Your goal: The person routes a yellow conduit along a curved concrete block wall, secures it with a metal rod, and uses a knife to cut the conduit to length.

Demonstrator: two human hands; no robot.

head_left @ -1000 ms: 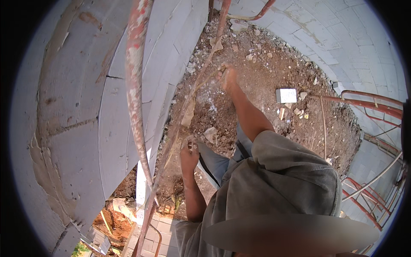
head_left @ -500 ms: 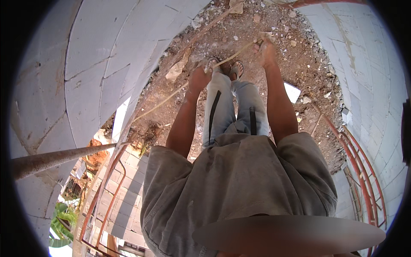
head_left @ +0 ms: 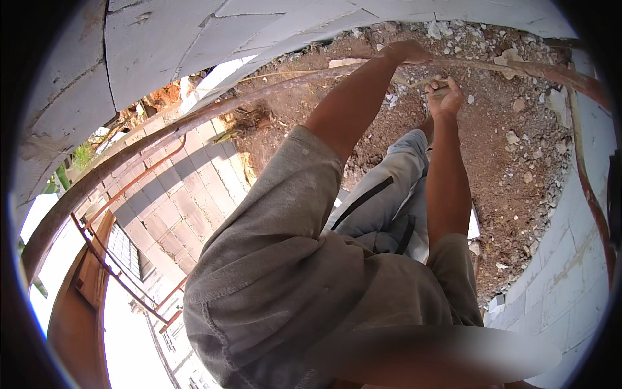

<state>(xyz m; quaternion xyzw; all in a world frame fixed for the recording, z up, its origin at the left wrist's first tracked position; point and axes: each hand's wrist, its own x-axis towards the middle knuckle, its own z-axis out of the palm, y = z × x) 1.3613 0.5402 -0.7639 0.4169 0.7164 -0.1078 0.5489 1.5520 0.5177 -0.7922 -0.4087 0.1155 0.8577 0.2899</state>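
Note:
A thin tan rope [head_left: 269, 75] runs in from the left and passes behind my left forearm. My left hand [head_left: 407, 52] is closed at the far side of the ground, beside a long rusty metal bar [head_left: 311, 78]; its fingertips are partly hidden, and the rope leads to it. Lower and to the right, my right hand [head_left: 446, 98] has its fingers curled around the rope's other stretch, palm turned up. A short slack length of rope hangs between the two hands. My forearm crosses over the bar.
Grey block walls [head_left: 194, 39] curve around a strip of rubble-strewn soil [head_left: 499, 162]. The rusty bar spans the view, with a reddish metal frame [head_left: 116, 275] at left and another rusty rod [head_left: 586, 188] at right. A paved area [head_left: 188, 201] lies at left.
My body and view have turned. Both hands have moved closer together, the left reaching farther out to the bar. The rusty bar now crosses in front of me.

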